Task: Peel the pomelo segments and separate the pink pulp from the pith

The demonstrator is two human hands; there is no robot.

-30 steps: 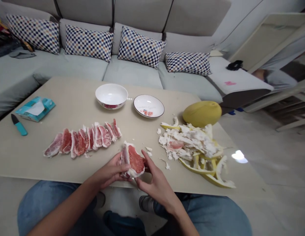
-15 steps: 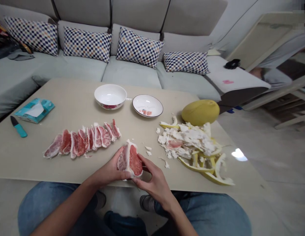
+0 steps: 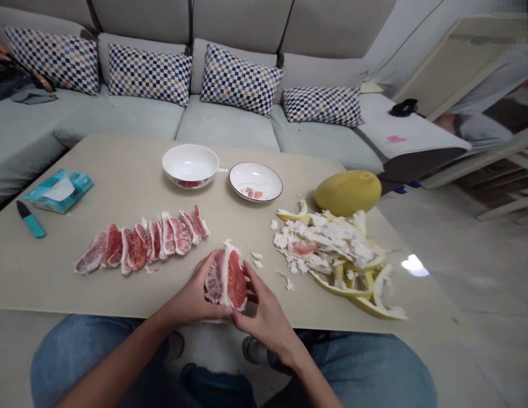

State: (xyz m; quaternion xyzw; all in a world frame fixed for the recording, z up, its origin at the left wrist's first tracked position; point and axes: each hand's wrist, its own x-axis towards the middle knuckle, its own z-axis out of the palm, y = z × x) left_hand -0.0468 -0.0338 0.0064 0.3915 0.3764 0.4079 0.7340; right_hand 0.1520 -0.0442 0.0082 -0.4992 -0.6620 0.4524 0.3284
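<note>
Both my hands grip a chunk of peeled pink pomelo (image 3: 226, 277) over the near edge of the beige table (image 3: 119, 170). My left hand (image 3: 191, 297) wraps its left side, and my right hand (image 3: 264, 311) holds its right side with fingers curled against the flesh. The chunk shows two pink segments joined by white pith. A row of several separated pink pomelo segments (image 3: 140, 241) lies on the table to the left of my hands.
A heap of white pith and yellow peel (image 3: 336, 255) lies to the right, with a whole yellow pomelo (image 3: 347, 192) behind it. Two white bowls (image 3: 190, 165) (image 3: 256, 181) stand further back. A tissue pack (image 3: 58, 190) and teal-handled knife (image 3: 30, 219) lie far left. A sofa runs behind.
The pomelo chunk has been turned a little in my hands and now stands more upright; both hands have shifted slightly around it.
</note>
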